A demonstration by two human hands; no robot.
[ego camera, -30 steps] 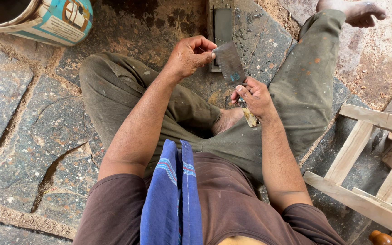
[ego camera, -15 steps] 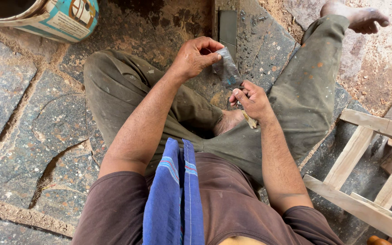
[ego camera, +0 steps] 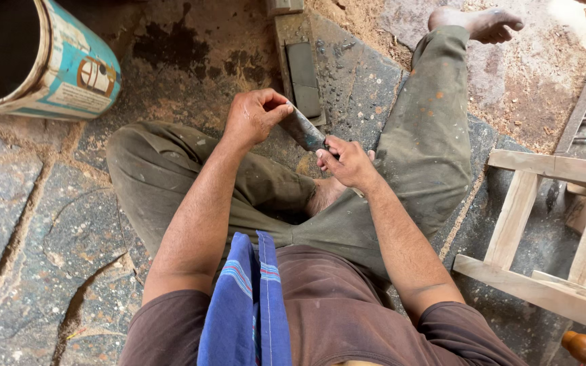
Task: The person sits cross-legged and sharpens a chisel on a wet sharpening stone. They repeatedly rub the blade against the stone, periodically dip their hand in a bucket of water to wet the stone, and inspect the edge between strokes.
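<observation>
I sit on a stone floor with my legs folded in olive trousers. My right hand grips the lower end of a flat grey metal blade. My left hand pinches the blade's upper end with fingertips and thumb. The blade slants up to the left between both hands, above my lap. On the floor just beyond it lies a dark rectangular sharpening stone set in a wooden holder.
A blue and white bucket lies tilted at the upper left. A bare wooden frame rests on the floor at the right. A blue striped cloth hangs over my shoulder. Sawdust covers the ground near my bare foot.
The blade has turned from broadside to more edge-on, and my left hand now pinches its upper end. Both hands stay over my lap.
</observation>
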